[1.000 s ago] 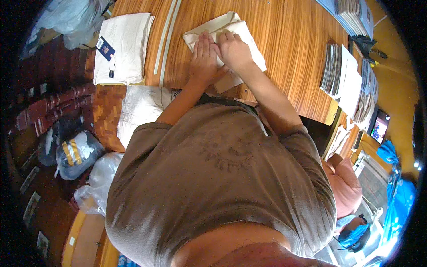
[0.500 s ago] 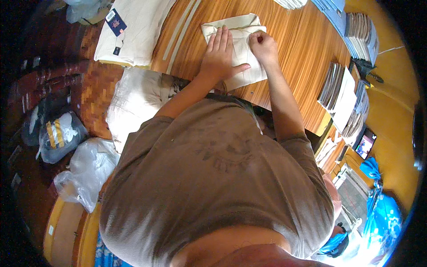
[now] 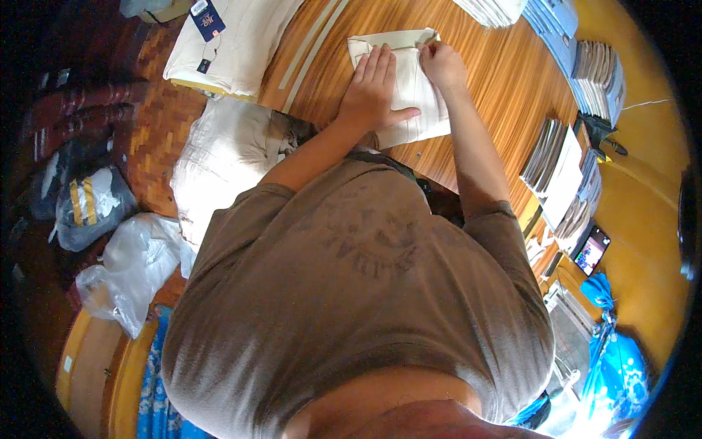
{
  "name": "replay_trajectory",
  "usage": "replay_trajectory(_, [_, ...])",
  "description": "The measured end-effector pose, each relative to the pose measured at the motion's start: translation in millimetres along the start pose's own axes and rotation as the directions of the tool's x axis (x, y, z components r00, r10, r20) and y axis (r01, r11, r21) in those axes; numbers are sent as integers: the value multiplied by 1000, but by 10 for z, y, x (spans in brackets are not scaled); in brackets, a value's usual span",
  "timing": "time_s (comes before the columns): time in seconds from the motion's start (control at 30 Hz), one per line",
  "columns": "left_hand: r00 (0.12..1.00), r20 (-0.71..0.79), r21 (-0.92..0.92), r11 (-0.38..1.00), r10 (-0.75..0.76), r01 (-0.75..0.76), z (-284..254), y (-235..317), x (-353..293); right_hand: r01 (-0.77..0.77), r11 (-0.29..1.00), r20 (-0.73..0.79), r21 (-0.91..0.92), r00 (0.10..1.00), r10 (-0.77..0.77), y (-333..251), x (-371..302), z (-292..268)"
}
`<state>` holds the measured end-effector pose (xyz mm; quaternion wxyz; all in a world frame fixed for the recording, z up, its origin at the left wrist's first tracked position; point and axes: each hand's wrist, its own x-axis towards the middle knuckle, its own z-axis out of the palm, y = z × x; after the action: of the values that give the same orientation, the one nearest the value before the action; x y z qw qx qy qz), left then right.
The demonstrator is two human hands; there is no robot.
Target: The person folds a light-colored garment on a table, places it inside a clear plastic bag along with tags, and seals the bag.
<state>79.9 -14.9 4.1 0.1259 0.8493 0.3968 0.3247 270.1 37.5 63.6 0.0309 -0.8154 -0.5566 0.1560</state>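
Observation:
A folded cream cloth [image 3: 411, 80] lies on the wood-grained table with its far edge turned over in a strip. My left hand [image 3: 371, 91] rests flat on its left part, fingers stretched toward the far fold and thumb out to the right. At the far right corner, the fingers of my right hand [image 3: 443, 67] are pinched together on the cloth's edge. The cloth's near left corner is partly covered by my left hand and wrist.
A larger cream fabric pile [image 3: 219, 55] with a dark blue tag [image 3: 207, 20] lies at the table's left. Along the right stand stacks of folded blue cloth [image 3: 556, 29] and brown-edged pieces [image 3: 542, 154]. A lit phone [image 3: 591, 251] and clear plastic bags [image 3: 135, 263] are farther out.
My right hand has shifted slightly along the cloth's far right corner, and the far fold there looks flatter. My left hand stays flat on the cloth. The whole view has shifted a little.

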Motion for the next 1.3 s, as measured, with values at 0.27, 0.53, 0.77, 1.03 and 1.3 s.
replay_trajectory(0.27, [1000,6,-11,1000,17,-17,3,18,2,681,727,132,-85,731,-669,66,426,7])
replay_trajectory(0.53, [1000,18,-8,1000,10,-10,-38,17,14,568,788,260,237,745,-615,180,586,-259])
replay_trajectory(0.77, [999,48,1,1000,0,0,-48,25,5,600,796,605,84,603,-519,-63,637,-424])
replay_trajectory(1.03, [999,27,0,1000,24,-24,-13,18,-11,395,676,350,622,631,-692,55,697,-202])
replay_trajectory(1.3, [1000,26,2,1000,9,-9,1,18,-12,570,813,693,120,539,-480,24,701,-495])
